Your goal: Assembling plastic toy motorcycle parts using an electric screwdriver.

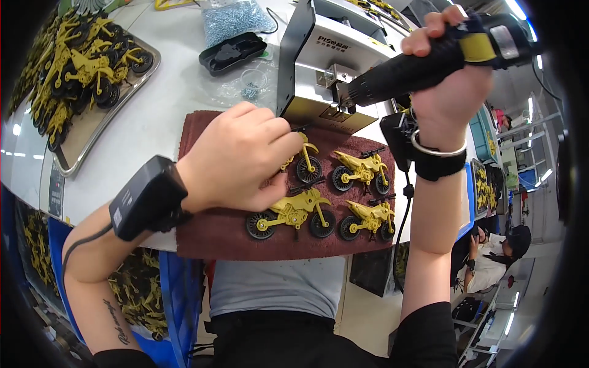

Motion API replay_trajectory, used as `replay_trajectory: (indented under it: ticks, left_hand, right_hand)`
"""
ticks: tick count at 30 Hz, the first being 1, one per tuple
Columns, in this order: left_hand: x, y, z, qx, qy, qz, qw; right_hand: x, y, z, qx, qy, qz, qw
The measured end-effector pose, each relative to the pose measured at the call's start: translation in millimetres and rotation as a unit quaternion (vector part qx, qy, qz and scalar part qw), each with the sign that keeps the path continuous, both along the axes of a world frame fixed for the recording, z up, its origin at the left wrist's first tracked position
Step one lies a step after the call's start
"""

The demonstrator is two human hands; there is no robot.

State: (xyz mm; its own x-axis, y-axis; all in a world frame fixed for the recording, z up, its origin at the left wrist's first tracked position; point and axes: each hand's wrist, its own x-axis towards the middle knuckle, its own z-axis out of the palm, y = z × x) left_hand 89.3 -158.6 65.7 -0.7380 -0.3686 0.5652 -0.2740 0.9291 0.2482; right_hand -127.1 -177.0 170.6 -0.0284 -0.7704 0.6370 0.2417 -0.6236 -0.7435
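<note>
My right hand [451, 92] is wrapped round a black electric screwdriver [399, 76] with a yellow band. Its tip points left and meets the front outlet of a metal screw feeder [325, 67]. My left hand [242, 159] is closed over a yellow toy motorcycle [310, 162], whose rear part it hides. Three more toy motorcycles rest on the brown cloth: one below my fingers [294, 214], one at the upper right [361, 170] and one at the lower right [369, 221]. All have black wheels and handlebars.
A metal tray [138, 92] heaped with toy motorcycles is at the left. Beyond the cloth [215, 245] lie a bag of small screws [239, 21], a black dish [233, 54] and a clear cup [253, 78]. Blue crates [178, 294] stand below. Another person [491, 260] is at the far right.
</note>
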Motion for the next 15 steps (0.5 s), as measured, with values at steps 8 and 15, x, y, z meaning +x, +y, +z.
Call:
replay_trajectory:
  ticks: [8,15]
  left_hand:
    - [13,-16,-27,0.106,0.01,0.001,0.994]
    - [14,-22,-35,0.149,0.039,-0.02,0.988]
  right_hand:
    - [12,31,5,0.05,0.04,0.121,0.991]
    - [32,31,-22,0.065,0.083,0.238,0.965]
